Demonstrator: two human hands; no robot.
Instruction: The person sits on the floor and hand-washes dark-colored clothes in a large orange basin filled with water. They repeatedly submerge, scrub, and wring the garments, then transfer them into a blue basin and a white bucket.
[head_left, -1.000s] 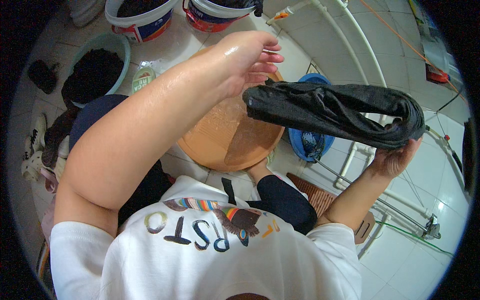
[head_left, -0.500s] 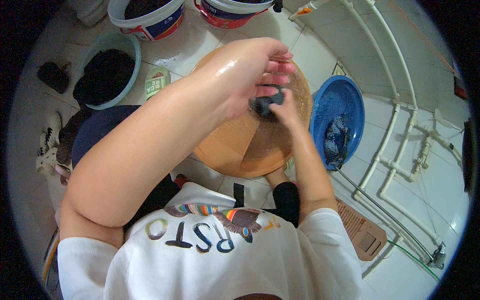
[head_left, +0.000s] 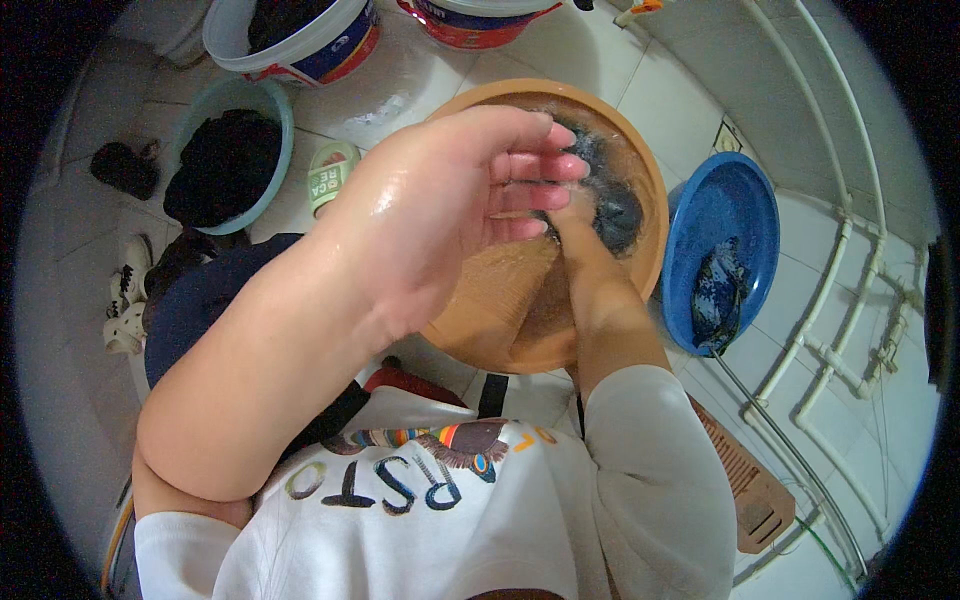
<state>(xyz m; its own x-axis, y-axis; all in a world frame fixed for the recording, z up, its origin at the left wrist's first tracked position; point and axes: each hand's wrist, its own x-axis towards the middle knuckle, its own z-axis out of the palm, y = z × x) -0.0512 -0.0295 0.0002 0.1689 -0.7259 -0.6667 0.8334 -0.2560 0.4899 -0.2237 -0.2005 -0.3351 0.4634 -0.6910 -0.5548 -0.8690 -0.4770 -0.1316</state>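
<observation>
A wide orange basin [head_left: 648,120] holds water, a ridged sloping surface and dark wet cloth [head_left: 618,215]. My left hand [head_left: 500,175] hovers above it, wet and holding nothing, its slightly bent fingers apart. Below that, my right hand [head_left: 572,214] reaches into the water against the dark cloth. Its fingers are hidden by the cloth, the water and my left hand, so their grip does not show.
To the right, a blue basin [head_left: 768,255] contains dark wet fabric. A brown washboard [head_left: 745,480] lies nearer, beside pipes. At left is a pale green tub [head_left: 285,150] of dark clothes; buckets [head_left: 330,55] stand behind. A green slipper [head_left: 330,172] is on the floor.
My right hand has moved down into the water with the dark cloth, which now spreads toward the basin's right side. My left hand has come slightly lower in view and stays open.
</observation>
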